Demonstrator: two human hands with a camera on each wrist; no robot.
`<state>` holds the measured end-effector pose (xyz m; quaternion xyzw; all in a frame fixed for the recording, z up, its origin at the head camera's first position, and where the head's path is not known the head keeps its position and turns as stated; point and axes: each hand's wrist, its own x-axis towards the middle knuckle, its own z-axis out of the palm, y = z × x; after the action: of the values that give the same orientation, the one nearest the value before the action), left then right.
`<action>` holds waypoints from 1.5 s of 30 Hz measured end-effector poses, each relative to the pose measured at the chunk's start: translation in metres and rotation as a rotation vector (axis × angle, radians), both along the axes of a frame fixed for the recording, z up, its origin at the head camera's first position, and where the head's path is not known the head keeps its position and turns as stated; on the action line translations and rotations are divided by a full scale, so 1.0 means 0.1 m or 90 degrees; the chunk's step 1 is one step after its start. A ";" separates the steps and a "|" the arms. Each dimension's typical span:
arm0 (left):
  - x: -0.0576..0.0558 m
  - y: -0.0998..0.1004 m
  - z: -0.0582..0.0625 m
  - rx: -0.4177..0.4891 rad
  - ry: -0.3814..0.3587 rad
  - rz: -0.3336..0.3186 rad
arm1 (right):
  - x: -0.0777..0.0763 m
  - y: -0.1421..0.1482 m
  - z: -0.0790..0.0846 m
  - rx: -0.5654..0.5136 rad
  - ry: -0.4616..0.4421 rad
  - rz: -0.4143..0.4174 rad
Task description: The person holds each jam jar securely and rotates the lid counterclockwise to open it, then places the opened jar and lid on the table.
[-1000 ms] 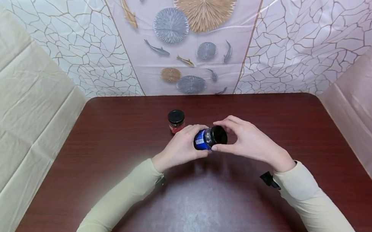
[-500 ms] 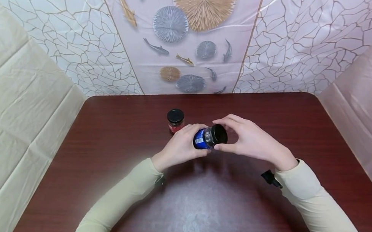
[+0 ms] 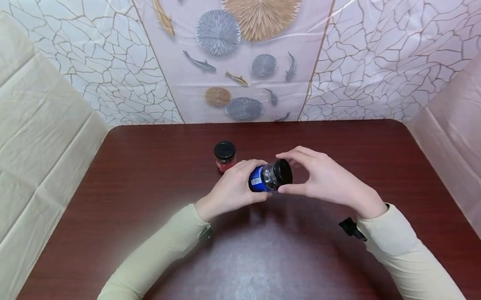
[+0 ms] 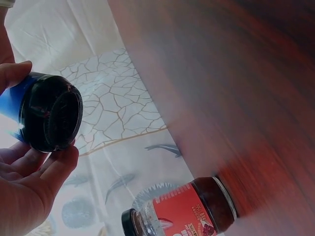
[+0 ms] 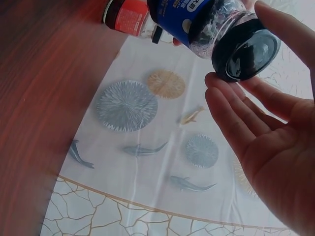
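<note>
A glass jar with a blue label (image 3: 258, 180) is held tilted above the table, its black lid (image 3: 283, 172) pointing up and to the right. My left hand (image 3: 234, 185) grips the jar around its labelled lower part; the dark base of the jar (image 4: 54, 113) shows in the left wrist view. On the lid's rim, my right hand (image 3: 330, 180) pinches with thumb and fingertips, its palm apart from the lid top. A second jar with a red label (image 4: 182, 211) and a black lid (image 3: 224, 150) stands upright on the table, just beyond my left hand.
The dark red-brown table (image 3: 152, 179) reaches back to a patterned cloth wall (image 3: 250, 62). Pale cloth walls (image 3: 21, 155) stand along the left and right sides. Each sleeve carries a small black wrist device (image 3: 353, 228).
My right hand shifts and turns very slightly at the lid. The jar and left hand stay almost in place, and the whole head view slides a little.
</note>
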<state>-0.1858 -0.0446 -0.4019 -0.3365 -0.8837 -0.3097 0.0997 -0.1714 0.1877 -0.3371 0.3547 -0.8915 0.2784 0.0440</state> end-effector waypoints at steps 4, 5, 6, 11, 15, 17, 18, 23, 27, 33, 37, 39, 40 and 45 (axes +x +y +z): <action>0.00 0.00 0.01 0.001 -0.001 0.000 | 0.00 0.01 0.01 -0.002 -0.008 -0.001; 0.00 0.00 0.01 0.001 -0.001 0.001 | 0.00 0.02 0.02 -0.002 -0.010 -0.003; 0.00 0.00 0.01 0.001 0.000 0.002 | 0.00 0.02 0.02 -0.002 -0.012 -0.004; 0.00 -0.01 0.00 0.008 0.002 0.007 | 0.00 0.04 0.04 -0.005 -0.017 -0.005; -0.01 -0.01 0.00 0.010 0.000 0.008 | 0.00 0.06 0.05 -0.007 -0.015 -0.008; -0.01 -0.02 0.00 0.008 -0.001 0.010 | -0.01 0.06 0.05 -0.008 -0.012 -0.012; 0.00 -0.02 0.00 0.006 -0.001 0.011 | -0.01 0.06 0.06 -0.009 -0.009 -0.014; 0.00 -0.03 0.01 0.007 -0.004 0.016 | -0.02 0.08 0.07 -0.010 0.004 -0.032; 0.01 -0.04 0.01 0.016 -0.010 0.016 | -0.02 0.09 0.07 -0.013 0.003 -0.050; 0.02 -0.06 0.01 0.029 -0.018 0.018 | -0.04 0.11 0.07 -0.035 0.006 -0.051; 0.02 -0.07 0.01 0.032 -0.022 0.017 | -0.06 0.13 0.06 -0.053 0.019 -0.043; 0.02 -0.07 0.01 0.032 -0.023 0.017 | -0.07 0.13 0.05 -0.061 0.024 -0.040; 0.02 -0.08 0.01 0.032 -0.022 0.017 | -0.07 0.14 0.05 -0.064 0.026 -0.040; 0.01 -0.09 0.00 0.037 -0.010 0.020 | -0.09 0.16 0.05 -0.074 0.028 -0.039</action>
<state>-0.1844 -0.0536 -0.4018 -0.3169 -0.8804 -0.3360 0.1073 -0.1808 0.2040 -0.3323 0.3298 -0.8832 0.3201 0.0930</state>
